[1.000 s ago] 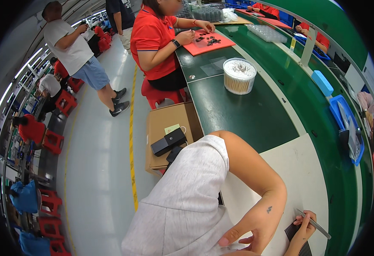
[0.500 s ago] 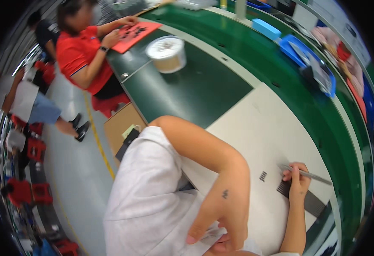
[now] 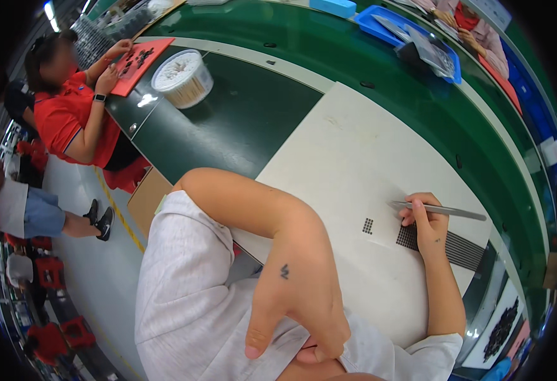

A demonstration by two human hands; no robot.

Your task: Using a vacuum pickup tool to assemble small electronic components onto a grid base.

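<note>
My right hand (image 3: 429, 225) is closed around a pair of metal tweezers (image 3: 461, 213), their tips pointing left just above the white board (image 3: 329, 152). Beneath that hand lies a dark sheet (image 3: 461, 249) with rows of small dots at its left end and long stripes toward the right. A small separate block of dark dots (image 3: 368, 226) sits on the board to the left of it. My left hand (image 3: 298, 276) is bent back against my light grey shirt (image 3: 196, 286), thumb stretched apart from the fingers. Its fingers curl inward, partly hidden, and I see nothing held there.
A round tub of thin sticks (image 3: 183, 79) stands on the dark green worktop (image 3: 240, 114). Beyond it are a blue tray (image 3: 380, 25) with bags and a blue box (image 3: 332, 6). A co-worker in red (image 3: 78, 120) handles dark pieces on a red sheet (image 3: 142, 63) at left.
My view has shifted, so the bench and the people sit farther left and higher. My right hand still holds the tweezers over the dark sheet. The left stays against my shirt.
</note>
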